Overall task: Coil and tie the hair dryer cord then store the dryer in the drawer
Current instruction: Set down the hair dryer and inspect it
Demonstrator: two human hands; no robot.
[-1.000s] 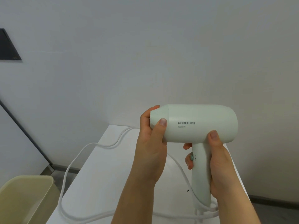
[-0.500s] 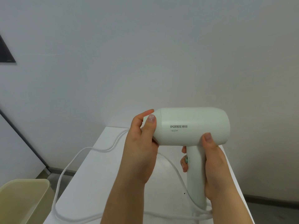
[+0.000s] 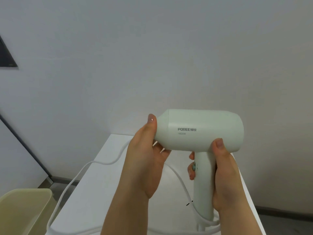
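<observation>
A pale green hair dryer [image 3: 199,131] marked POREE is held up above a white cabinet top [image 3: 94,192]. My right hand [image 3: 223,175] grips its handle, thumb on the barrel's underside. My left hand [image 3: 145,160] holds the nozzle end, thumb up against the front rim and fingers hidden behind it. The white cord [image 3: 67,189] runs loose from the handle's foot, loops over the left edge of the top and comes back along the front. No drawer shows.
A beige plastic bin [image 3: 25,211] stands on the floor at the lower left. A plain white wall fills the background, with a dark frame [image 3: 6,55] at the far left. Grey floor and skirting lie to the right of the cabinet.
My left hand has shifted on the nozzle: the thumb has slid from the barrel's side up to the front rim and the palm now turns toward me. The dryer has stayed almost still.
</observation>
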